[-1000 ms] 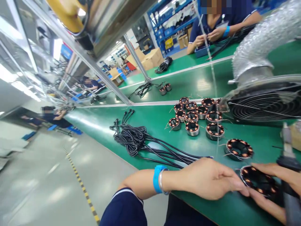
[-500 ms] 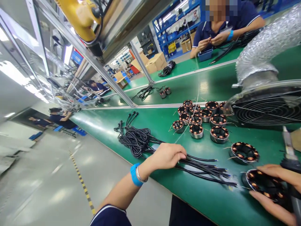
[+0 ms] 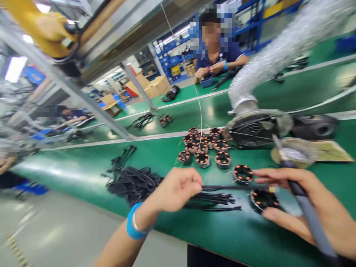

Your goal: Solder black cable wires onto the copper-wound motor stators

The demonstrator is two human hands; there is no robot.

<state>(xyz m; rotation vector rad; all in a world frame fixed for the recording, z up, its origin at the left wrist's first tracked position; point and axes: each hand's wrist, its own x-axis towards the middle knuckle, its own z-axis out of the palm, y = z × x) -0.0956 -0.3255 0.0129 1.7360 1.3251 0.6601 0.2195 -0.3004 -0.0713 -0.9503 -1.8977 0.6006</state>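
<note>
My left hand (image 3: 178, 187) is closed on a black cable (image 3: 228, 188), whose free end reaches right over the near copper-wound ring. More black cables (image 3: 214, 200) lie under and beside it, running from a coiled bundle (image 3: 136, 181) on the left. My right hand (image 3: 308, 207) carries a soldering iron (image 3: 311, 215), its handle across the palm and its tip pointing up and left. The thumb and fingers of that hand are around the near ring (image 3: 264, 200). Another ring (image 3: 243, 173) sits just behind it.
Several copper-wound rings (image 3: 201, 148) stand in a cluster behind the cables. A fan (image 3: 250, 131) with a silver duct (image 3: 250, 81) is at the back right, near a round dish (image 3: 294, 152). A person (image 3: 217, 55) sits across the bench; a metal post (image 3: 91, 100) slants at left.
The view has turned right. My left hand has lifted one cable and brought its end to the near ring. More of my right hand and the soldering iron now shows.
</note>
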